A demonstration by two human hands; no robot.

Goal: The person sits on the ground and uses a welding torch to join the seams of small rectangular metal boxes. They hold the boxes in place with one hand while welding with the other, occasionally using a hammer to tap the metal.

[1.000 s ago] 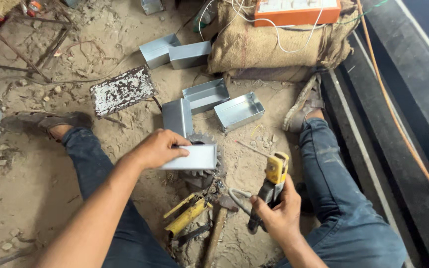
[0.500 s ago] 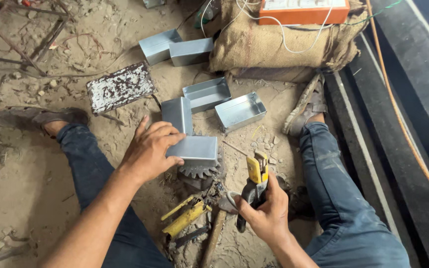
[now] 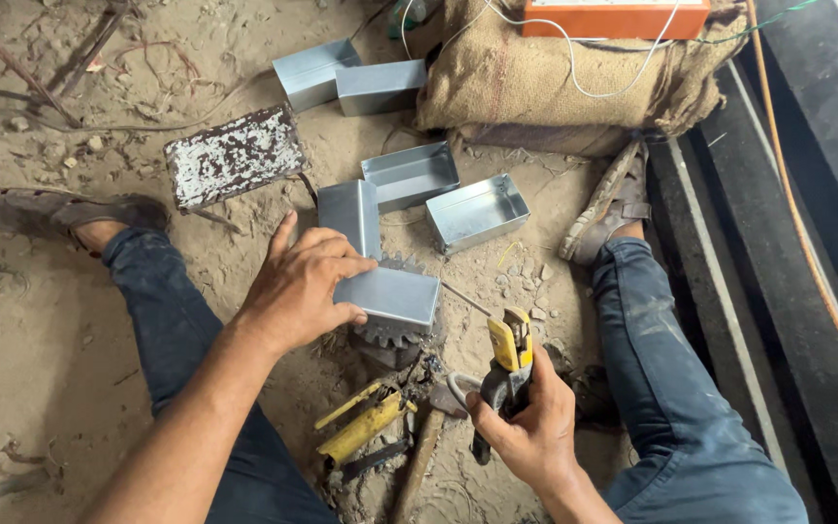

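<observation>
Head view: the person is sitting on the dirt floor (image 3: pixel 41 388) with legs spread, so the work is lying between the knees. The left hand (image 3: pixel 307 286) is pressing flat, fingers spread, on a bent metal sheet (image 3: pixel 390 294), pinning it on a toothed gear (image 3: pixel 390 335) that seems to be serving as a raised rest. The sheet's upright flap is standing just beyond the fingers. The right hand (image 3: pixel 526 427) is wrapping closed around the handles of yellow snips (image 3: pixel 506 364), blades pointing up toward the sheet's near edge but apart from it. Yellow tools (image 3: pixel 366 427) are lying just beside the gear, within reach. Finished boxes (image 3: pixel 438 194) are sitting farther out, near the sack (image 3: pixel 535 87), clear of the hands.
</observation>
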